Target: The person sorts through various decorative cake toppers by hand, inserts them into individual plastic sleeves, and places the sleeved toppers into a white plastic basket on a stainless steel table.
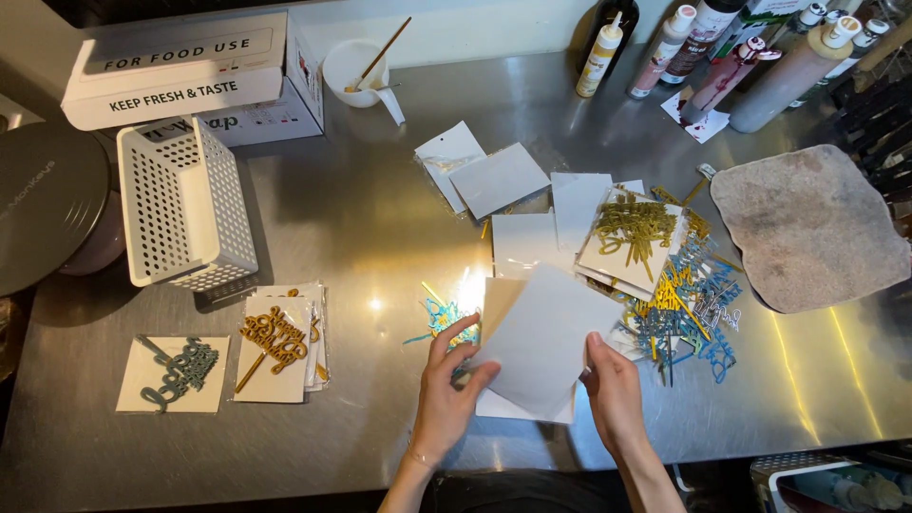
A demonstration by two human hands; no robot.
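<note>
Both my hands hold a stack of white square cards [546, 337] near the front of a steel table [361, 218]. My left hand [446, 389] grips the stack's left edge, fingers spread over it. My right hand [613, 389] pinches the lower right edge. Just beyond the stack lies a heap of glittery gold, blue and yellow cake toppers [679, 294], some resting on a white card [632, 247]. A few blue toppers [445, 318] lie left of the stack.
A white perforated basket [180, 204] lies on its side at the left, with carded gold toppers [275, 342] and a blue one [176, 372] below it. A box [190, 71], white cup with brush [356, 71], squeeze bottles [760, 57] and a grey cloth [807, 223] ring the back and right.
</note>
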